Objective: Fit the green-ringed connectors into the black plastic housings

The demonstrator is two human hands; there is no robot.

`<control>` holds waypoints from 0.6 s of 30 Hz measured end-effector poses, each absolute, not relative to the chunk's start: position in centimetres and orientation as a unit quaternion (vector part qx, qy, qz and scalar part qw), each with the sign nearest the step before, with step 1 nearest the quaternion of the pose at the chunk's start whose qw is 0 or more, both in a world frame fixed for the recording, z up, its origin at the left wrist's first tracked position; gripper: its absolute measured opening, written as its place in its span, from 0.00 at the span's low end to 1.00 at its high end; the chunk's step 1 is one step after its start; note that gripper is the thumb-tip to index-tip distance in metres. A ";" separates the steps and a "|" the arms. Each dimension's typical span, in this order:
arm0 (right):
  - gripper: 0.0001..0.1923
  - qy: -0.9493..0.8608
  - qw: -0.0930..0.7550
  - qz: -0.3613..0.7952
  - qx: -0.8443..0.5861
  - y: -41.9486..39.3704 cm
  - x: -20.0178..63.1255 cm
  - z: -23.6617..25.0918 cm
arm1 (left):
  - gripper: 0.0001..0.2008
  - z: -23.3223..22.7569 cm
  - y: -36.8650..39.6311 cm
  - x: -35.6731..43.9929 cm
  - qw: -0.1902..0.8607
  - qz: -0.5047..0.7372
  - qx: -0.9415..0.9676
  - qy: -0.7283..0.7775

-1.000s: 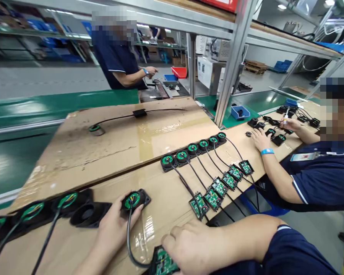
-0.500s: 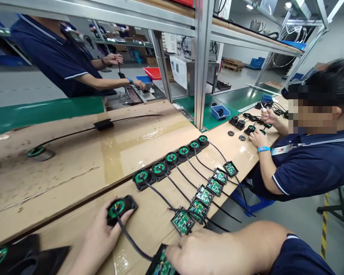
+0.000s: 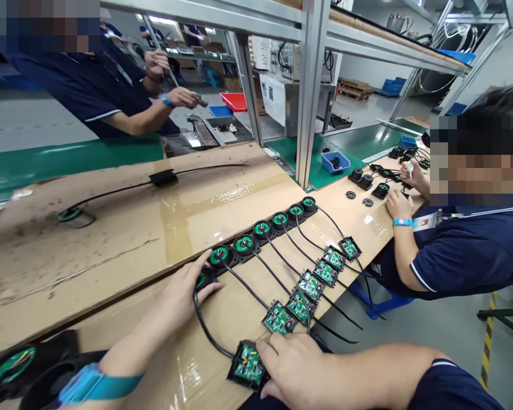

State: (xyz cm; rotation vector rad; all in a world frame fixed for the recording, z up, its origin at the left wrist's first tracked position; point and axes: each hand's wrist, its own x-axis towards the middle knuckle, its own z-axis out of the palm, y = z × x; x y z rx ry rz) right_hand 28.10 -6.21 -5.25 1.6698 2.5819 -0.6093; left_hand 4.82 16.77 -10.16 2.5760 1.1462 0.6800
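Note:
My left hand (image 3: 192,282) grips a round black housing (image 3: 203,279) with a green ring-shaped board, at the near end of a row of similar housings (image 3: 263,229). A black cable (image 3: 205,330) runs from it to a black box with a green circuit board (image 3: 248,364). My right hand (image 3: 293,361) has its fingers closed on the right edge of that box, over the front edge of the bench. Several matching circuit-board boxes (image 3: 311,285) lie in a line beyond, each wired to its own housing.
More black housings (image 3: 12,364) lie at the near left. A cabled part (image 3: 165,177) rests on the cardboard-covered bench (image 3: 123,228). A metal post (image 3: 310,102) rises behind the row. Co-workers sit at right (image 3: 465,233) and stand across the bench (image 3: 123,85).
My left hand has carried the housing forward and right, up to the end of the row. My right hand has moved slightly, bringing the wired box more into view.

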 end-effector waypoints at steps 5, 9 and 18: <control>0.31 0.860 -0.106 -0.215 0.450 -6.8 30.1 -4.0 | 0.32 -10.4 16.5 5.0 0.088 0.258 0.885 0.378; 0.16 0.704 -0.391 -0.138 0.577 -7.4 36.2 -3.6 | 0.27 -11.0 16.2 5.0 0.065 0.325 0.868 0.369; 0.31 0.334 -0.368 -0.276 0.823 -10.8 51.4 -10.6 | 0.24 -11.5 16.8 5.9 0.044 0.353 0.863 0.359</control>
